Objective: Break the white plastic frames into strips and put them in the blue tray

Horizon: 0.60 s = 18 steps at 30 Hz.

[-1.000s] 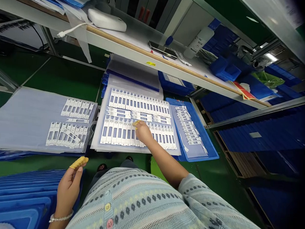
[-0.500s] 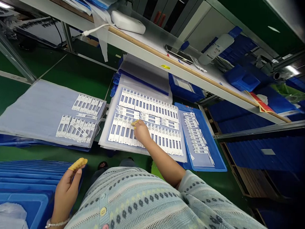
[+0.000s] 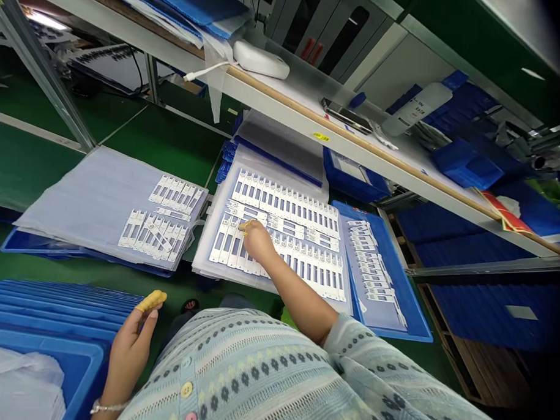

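While right hand (image 3: 258,243) curls onto white plastic strips (image 3: 226,245), grip unclear, long axes running toward body.

A long shelf (image 3: 284,103) holds a smartphone (image 3: 346,116), white plastic bottle (image 3: 416,109) and blue bin (image 3: 468,166).

Gap of green floor (image 3: 98,278) between blue crates (image 3: 51,306) and plastic sheet (image 3: 87,197)

A yellow finger cot (image 3: 150,300) at lower left, a pale blue knit cardigan (image 3: 256,374) with dark dotted bands, and white strips (image 3: 284,204) with grey-blue windows.
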Tool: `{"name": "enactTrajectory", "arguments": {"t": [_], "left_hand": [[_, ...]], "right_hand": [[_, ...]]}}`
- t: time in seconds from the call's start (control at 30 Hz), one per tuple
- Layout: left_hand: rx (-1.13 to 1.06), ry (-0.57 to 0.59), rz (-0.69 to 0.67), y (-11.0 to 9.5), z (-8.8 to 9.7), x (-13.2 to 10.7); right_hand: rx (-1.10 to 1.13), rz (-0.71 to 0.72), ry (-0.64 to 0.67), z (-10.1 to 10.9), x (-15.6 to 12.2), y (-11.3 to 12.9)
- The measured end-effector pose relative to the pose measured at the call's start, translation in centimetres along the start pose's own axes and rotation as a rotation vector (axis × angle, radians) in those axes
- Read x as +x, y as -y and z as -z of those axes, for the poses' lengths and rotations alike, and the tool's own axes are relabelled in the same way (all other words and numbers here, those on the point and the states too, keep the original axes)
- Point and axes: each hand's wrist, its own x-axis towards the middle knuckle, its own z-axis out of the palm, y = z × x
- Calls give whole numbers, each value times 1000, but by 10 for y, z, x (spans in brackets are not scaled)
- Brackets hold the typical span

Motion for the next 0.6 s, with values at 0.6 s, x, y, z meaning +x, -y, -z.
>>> {"name": "enactTrajectory", "arguments": {"t": [0.6], "left_hand": [[50, -67, -279, -25, -109, 85]], "right_hand": [[491, -820, -550, 12, -151, -267]]}}
